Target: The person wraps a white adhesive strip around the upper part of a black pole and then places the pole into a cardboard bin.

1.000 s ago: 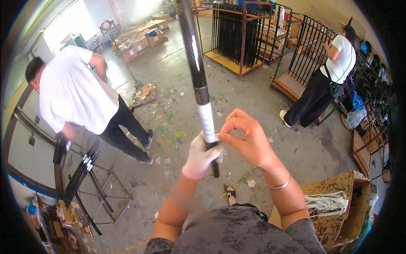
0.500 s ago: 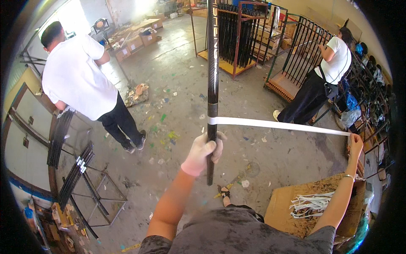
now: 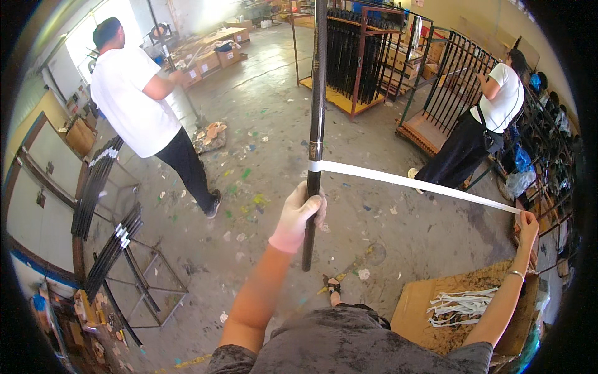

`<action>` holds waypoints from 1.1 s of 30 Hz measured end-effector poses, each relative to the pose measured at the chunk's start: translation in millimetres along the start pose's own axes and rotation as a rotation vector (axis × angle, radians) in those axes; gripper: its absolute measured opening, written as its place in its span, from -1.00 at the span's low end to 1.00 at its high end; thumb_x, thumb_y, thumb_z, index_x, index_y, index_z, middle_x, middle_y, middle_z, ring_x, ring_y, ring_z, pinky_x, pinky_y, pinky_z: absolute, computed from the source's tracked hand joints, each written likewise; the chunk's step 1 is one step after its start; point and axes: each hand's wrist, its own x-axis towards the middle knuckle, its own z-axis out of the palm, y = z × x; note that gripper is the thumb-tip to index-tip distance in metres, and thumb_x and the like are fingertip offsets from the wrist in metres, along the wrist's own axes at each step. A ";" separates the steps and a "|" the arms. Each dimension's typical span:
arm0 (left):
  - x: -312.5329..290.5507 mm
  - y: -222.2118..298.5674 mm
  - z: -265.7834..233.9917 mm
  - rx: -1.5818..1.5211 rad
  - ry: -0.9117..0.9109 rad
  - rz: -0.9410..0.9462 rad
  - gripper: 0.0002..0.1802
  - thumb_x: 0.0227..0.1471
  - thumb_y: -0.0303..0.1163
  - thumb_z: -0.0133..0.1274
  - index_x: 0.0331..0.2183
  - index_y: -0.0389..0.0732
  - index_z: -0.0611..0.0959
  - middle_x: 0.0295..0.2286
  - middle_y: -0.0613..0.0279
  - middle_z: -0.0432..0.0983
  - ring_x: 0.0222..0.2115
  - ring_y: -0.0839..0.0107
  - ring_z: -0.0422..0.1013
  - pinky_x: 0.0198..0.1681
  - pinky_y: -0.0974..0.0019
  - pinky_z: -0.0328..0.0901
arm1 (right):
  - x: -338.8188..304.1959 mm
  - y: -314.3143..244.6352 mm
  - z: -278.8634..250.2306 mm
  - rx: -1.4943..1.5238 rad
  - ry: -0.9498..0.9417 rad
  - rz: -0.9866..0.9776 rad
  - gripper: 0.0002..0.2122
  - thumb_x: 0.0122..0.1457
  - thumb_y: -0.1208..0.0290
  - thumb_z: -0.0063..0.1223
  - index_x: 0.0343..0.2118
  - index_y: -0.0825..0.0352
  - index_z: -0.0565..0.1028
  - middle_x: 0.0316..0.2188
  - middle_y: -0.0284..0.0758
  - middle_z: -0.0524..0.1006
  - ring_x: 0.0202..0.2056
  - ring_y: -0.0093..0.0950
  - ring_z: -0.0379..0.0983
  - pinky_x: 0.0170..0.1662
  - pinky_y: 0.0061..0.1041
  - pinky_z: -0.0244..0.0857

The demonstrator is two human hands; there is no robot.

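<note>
A long black tube (image 3: 317,93) with a woven-looking surface stands nearly upright before me. My left hand (image 3: 299,215), in a pale glove, is wrapped round its lower part, and the tube's bottom end sticks out below the fist. Just above that hand, a white strip of tape (image 3: 411,181) goes round the tube. From there it stretches taut to the right, sloping down to my bare right hand (image 3: 529,227). The fingers of that hand pinch the strip's far end.
More white strips (image 3: 461,306) lie on a cardboard box (image 3: 414,299) below my right arm. Bundled black tubes (image 3: 115,249) rest on a metal stand at left. Two people in white shirts (image 3: 134,103) (image 3: 503,93) stand ahead, near tube racks (image 3: 356,62).
The tube has turned, so its pale lettering no longer faces me. The strip slopes down more steeply as my right hand sits lower. The person at left has shifted to the right.
</note>
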 end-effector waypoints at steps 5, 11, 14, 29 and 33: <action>1.6 -4.3 -4.5 0.096 0.020 0.005 -0.79 0.17 -0.39 -0.09 -0.18 -0.28 0.39 -0.57 0.32 0.35 -0.64 0.56 0.29 -0.61 0.47 0.24 | -1.2 0.5 -4.7 0.058 -0.025 0.021 -0.80 0.20 0.32 0.10 -0.38 0.40 0.53 -0.62 -0.49 0.40 -0.59 -0.70 0.23 -0.53 -0.67 0.07; 6.2 -4.9 -8.3 -0.015 0.059 -0.038 -0.78 0.16 -0.41 -0.05 -0.16 -0.28 0.38 -0.57 0.32 0.35 -0.64 0.56 0.29 -0.59 0.49 0.25 | -5.2 19.6 -10.1 -0.022 -0.030 0.005 -0.80 0.19 0.32 0.12 -0.40 0.38 0.53 -0.60 -0.49 0.42 -0.54 -0.69 0.26 -0.48 -0.65 0.12; 6.9 -9.0 -5.8 0.097 0.109 -0.014 -0.78 0.17 -0.38 -0.06 -0.17 -0.28 0.41 -0.58 0.32 0.35 -0.66 0.56 0.28 -0.59 0.49 0.24 | -8.7 28.6 -12.3 -0.004 -0.034 0.024 -0.80 0.19 0.32 0.12 -0.40 0.39 0.54 -0.57 -0.49 0.44 -0.51 -0.68 0.28 -0.45 -0.64 0.15; 6.6 -1.3 1.7 0.196 0.192 -0.019 -0.85 0.21 -0.39 -0.10 -0.21 -0.24 0.40 -0.57 0.31 0.35 -0.67 0.58 0.26 -0.59 0.48 0.23 | -18.2 33.2 -30.0 -0.020 -0.084 0.006 -0.82 0.19 0.36 0.12 -0.39 0.41 0.55 -0.53 -0.44 0.49 -0.47 -0.65 0.33 -0.38 -0.63 0.22; 10.2 -6.4 -6.3 0.147 0.235 -0.049 -0.88 0.20 -0.41 -0.09 -0.25 -0.24 0.41 -0.59 0.33 0.33 -0.69 0.60 0.25 -0.61 0.49 0.22 | -23.0 36.8 -25.2 -0.046 -0.089 -0.021 -0.82 0.16 0.37 0.14 -0.42 0.42 0.54 -0.53 -0.44 0.50 -0.47 -0.65 0.34 -0.36 -0.64 0.23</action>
